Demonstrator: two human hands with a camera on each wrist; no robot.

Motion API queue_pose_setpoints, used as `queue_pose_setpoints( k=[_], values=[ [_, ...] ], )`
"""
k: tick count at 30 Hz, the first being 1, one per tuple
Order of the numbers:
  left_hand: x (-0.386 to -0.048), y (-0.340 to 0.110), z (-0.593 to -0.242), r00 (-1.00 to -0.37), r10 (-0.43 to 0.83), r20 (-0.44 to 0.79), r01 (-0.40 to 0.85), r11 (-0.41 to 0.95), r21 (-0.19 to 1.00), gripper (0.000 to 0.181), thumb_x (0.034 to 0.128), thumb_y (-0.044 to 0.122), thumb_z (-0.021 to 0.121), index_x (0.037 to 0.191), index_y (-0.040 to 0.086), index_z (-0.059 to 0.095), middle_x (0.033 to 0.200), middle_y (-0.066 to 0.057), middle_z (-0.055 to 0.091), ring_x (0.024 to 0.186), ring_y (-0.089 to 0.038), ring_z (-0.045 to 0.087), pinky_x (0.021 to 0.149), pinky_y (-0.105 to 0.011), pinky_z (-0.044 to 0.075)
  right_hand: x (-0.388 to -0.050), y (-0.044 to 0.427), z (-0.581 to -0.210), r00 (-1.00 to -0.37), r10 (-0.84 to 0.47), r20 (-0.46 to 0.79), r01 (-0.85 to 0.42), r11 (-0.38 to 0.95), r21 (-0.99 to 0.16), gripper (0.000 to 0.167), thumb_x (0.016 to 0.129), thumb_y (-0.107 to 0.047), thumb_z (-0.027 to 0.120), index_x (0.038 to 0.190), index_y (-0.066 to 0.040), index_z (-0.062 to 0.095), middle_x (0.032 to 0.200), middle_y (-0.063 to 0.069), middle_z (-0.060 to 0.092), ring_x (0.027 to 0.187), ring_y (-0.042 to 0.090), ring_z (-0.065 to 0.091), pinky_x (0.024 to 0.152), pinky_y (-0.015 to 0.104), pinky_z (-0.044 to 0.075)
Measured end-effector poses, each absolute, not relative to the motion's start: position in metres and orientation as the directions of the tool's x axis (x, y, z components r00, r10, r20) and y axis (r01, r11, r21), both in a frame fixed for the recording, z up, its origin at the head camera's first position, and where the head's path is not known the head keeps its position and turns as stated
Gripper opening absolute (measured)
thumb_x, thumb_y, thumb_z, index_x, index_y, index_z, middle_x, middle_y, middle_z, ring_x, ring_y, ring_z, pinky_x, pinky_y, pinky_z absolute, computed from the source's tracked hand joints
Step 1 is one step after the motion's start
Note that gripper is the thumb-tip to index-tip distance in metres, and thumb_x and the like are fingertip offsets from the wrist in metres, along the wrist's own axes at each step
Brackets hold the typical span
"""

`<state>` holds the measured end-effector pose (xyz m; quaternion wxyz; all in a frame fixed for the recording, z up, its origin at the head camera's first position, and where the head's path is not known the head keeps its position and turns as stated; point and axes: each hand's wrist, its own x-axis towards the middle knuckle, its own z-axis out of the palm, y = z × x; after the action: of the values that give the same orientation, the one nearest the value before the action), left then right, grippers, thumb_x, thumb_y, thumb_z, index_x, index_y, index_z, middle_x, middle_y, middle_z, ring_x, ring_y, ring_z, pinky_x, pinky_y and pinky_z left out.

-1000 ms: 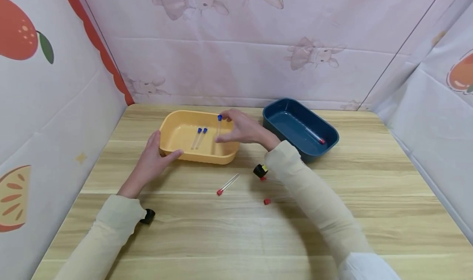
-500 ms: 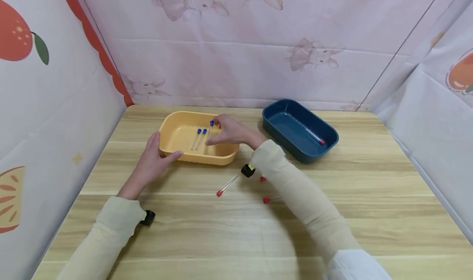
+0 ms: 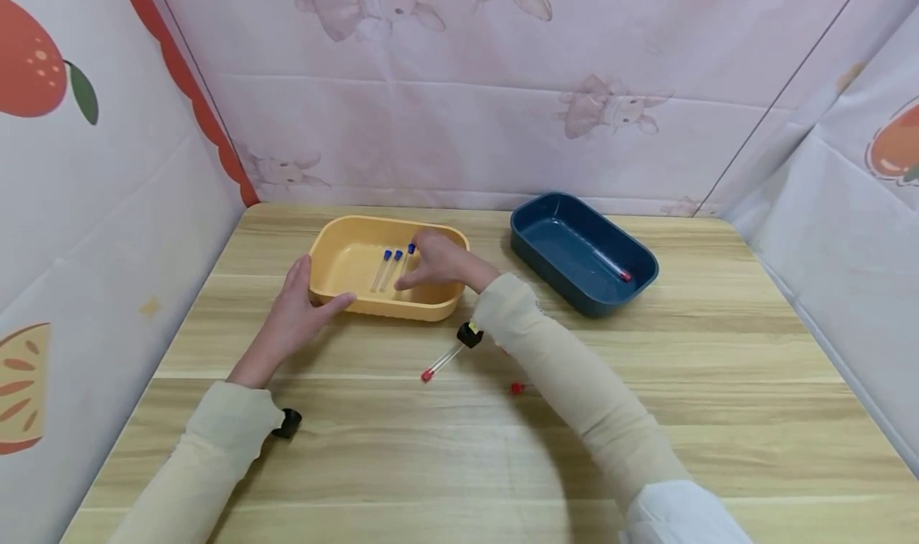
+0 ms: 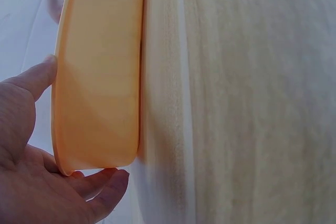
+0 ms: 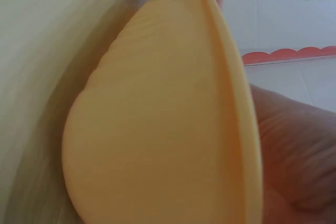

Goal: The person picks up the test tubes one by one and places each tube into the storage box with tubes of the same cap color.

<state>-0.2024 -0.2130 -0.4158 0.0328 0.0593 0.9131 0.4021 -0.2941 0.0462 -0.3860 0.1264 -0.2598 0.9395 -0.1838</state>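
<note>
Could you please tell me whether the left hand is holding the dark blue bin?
No, the left hand grips the left end of the yellow bin, while the dark blue bin stands apart from it.

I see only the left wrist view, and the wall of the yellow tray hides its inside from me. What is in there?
Observer: In the head view, three blue-capped tubes are side by side in the yellow tray.
Operator: Thank you. And what does the right hand do?
Observer: It reaches into the tray, where it seems to hold the rightmost of these tubes.
Operator: Is there also some other container on the table?
Observer: Yes, a dark blue tray to the right of the yellow one, with at least one red-capped tube inside.
</note>
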Motion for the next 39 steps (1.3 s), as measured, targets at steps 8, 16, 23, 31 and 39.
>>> queue_pose_setpoints(
  k=[8, 16, 23, 31, 39],
  values=[
    [-0.202, -0.212, -0.416, -0.99, 0.138, -0.004, 0.089, 0.664, 0.743, 0.11, 0.0975, 0.049, 0.07, 0.164, 0.0, -0.003, 0.169, -0.027, 0.002, 0.152, -0.048, 0.016, 0.119, -0.065, 0.02, -0.296, 0.04, -0.391, -0.848, -0.502, -0.171, -0.406, 0.822, -0.4, 0.077, 0.085, -0.046, 0.085, 0.133, 0.005, 0.054, 0.121, 0.012, 0.058, 0.107, 0.022, 0.053, 0.096, 0.031, 0.048],
    [-0.201, -0.212, -0.418, -0.99, 0.141, 0.006, 0.099, 0.658, 0.747, 0.11, 0.0972, 0.048, 0.07, 0.164, 0.0, -0.002, 0.169, -0.027, 0.005, 0.151, -0.047, 0.019, 0.12, -0.064, 0.021, -0.294, 0.034, -0.401, -0.859, -0.466, -0.212, -0.376, 0.855, -0.358, 0.082, 0.083, -0.052, 0.084, 0.135, 0.003, 0.052, 0.128, 0.013, 0.056, 0.114, 0.023, 0.053, 0.104, 0.034, 0.046],
    [-0.2, -0.212, -0.418, -0.99, 0.14, 0.022, 0.109, 0.654, 0.749, 0.108, 0.0973, 0.048, 0.07, 0.164, 0.0, 0.0, 0.168, -0.027, 0.008, 0.151, -0.046, 0.021, 0.12, -0.063, 0.022, -0.292, 0.033, -0.401, -0.861, -0.465, -0.207, -0.396, 0.867, -0.303, 0.083, 0.084, -0.053, 0.083, 0.138, 0.002, 0.053, 0.135, 0.014, 0.054, 0.122, 0.026, 0.05, 0.109, 0.035, 0.042],
    [-0.2, -0.211, -0.417, -0.99, 0.137, 0.018, 0.105, 0.66, 0.744, 0.109, 0.0973, 0.049, 0.07, 0.164, -0.001, -0.001, 0.169, -0.028, 0.005, 0.152, -0.047, 0.018, 0.12, -0.063, 0.02, -0.289, 0.033, -0.402, -0.865, -0.456, -0.209, -0.406, 0.881, -0.245, 0.086, 0.085, -0.056, 0.08, 0.145, -0.002, 0.05, 0.147, 0.014, 0.047, 0.134, 0.027, 0.043, 0.116, 0.036, 0.036],
    [-0.201, -0.212, -0.418, -0.991, 0.137, 0.007, 0.096, 0.656, 0.749, 0.111, 0.097, 0.051, 0.069, 0.164, -0.002, -0.002, 0.169, -0.027, 0.003, 0.153, -0.047, 0.015, 0.121, -0.064, 0.019, -0.286, 0.033, -0.401, -0.865, -0.462, -0.198, -0.417, 0.879, -0.229, 0.087, 0.085, -0.056, 0.079, 0.147, -0.003, 0.049, 0.15, 0.014, 0.044, 0.136, 0.028, 0.04, 0.117, 0.039, 0.036]
  ],
)
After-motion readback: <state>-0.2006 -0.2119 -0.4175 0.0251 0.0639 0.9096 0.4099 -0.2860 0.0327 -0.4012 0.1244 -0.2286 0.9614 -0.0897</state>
